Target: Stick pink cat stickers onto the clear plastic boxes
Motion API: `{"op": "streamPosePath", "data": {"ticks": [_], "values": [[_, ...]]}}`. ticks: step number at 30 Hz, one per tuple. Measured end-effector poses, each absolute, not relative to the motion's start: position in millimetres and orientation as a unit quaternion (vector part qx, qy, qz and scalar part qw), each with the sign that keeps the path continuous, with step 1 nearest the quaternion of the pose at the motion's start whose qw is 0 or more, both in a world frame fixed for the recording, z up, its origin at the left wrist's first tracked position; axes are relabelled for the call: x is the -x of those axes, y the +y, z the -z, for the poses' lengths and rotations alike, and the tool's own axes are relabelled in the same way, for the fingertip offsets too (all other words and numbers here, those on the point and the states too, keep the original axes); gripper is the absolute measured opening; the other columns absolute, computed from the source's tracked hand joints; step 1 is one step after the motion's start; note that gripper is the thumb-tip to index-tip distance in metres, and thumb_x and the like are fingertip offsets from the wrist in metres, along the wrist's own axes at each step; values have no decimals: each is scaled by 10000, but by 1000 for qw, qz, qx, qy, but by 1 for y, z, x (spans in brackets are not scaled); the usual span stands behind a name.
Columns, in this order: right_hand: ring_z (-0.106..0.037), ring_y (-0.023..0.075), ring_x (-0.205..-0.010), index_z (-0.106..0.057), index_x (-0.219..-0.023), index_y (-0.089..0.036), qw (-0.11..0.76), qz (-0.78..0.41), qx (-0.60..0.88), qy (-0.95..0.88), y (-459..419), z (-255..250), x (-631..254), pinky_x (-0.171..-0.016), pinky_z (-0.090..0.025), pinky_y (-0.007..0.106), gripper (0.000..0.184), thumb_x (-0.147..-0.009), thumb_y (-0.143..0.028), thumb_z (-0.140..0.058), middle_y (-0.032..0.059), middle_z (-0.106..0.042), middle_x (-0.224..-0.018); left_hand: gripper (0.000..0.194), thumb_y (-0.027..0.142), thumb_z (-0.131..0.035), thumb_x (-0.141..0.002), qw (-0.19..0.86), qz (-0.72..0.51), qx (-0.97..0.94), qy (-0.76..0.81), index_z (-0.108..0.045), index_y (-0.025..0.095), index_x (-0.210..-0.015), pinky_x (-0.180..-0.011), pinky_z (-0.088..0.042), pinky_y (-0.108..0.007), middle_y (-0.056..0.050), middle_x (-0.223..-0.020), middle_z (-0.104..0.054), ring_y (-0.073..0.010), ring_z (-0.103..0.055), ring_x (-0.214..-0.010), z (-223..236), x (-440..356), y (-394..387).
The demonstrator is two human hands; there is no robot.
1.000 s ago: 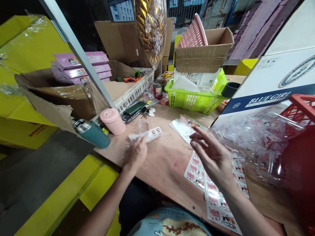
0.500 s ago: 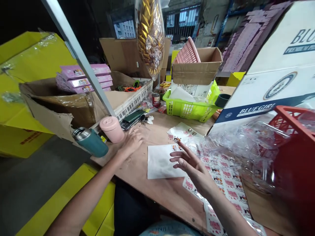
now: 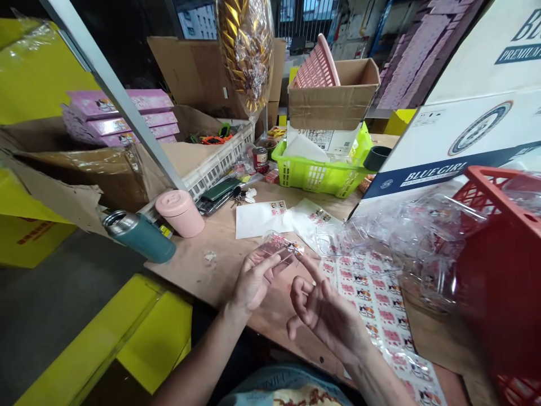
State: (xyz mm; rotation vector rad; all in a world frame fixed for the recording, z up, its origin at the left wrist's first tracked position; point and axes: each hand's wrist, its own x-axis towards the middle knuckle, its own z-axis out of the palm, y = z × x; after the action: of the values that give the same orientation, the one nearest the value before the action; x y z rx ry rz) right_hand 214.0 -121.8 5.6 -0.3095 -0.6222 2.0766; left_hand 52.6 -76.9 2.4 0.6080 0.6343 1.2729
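Note:
My left hand [image 3: 256,279] is closed on a clear plastic piece [image 3: 273,242] with a pink print, thumb on top. A small cat sticker [image 3: 295,248] sits at the piece's right side, at the tip of my right index finger. My right hand [image 3: 323,307] has that finger stretched out and the others loosely bent and apart; whether the sticker still clings to the fingertip I cannot tell. Beyond the hands lies a white backing sheet [image 3: 253,221] with a few stickers at its upper right corner. Sheets of pink and cat stickers [image 3: 372,299] spread right of my right hand.
A pink lidded cup [image 3: 180,214] and a teal flask [image 3: 141,237] stand at the left. A green basket [image 3: 319,177] holding a carton is at the back. Clear plastic packaging [image 3: 414,237] piles up beside a red basket [image 3: 499,270] on the right.
My left hand has come from beside the pink cup to the middle, now holding the clear piece. My right index finger has brought the sticker to it. The white sheet lies farther back.

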Motion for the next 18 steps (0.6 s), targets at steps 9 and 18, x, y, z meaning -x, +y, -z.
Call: {"op": "streamPosePath", "data": {"ticks": [9,18], "values": [[-456,84,-558,-396,-1482,-355,466,-846,124,-226,-129,10,-214,-561,-613,363,558,-957,-420,-573,-1,-574,-846,143,137,-735,-773,699,-594,-260,301,-747,140,-915,-1065,-467,-406,-68,-999,-775,-213,-710,-1013,3,-65,-79],[-455,80,-546,-391,-1475,-371,469,-851,130,-197,-130,18,-210,-529,-619,338,546,-959,-411,-563,-9,-573,-846,146,130,-716,-782,696,-597,-260,303,-761,147,-920,-1047,-472,-359,-59,-1022,-772,-199,-702,-1015,4,-69,-79]]}}
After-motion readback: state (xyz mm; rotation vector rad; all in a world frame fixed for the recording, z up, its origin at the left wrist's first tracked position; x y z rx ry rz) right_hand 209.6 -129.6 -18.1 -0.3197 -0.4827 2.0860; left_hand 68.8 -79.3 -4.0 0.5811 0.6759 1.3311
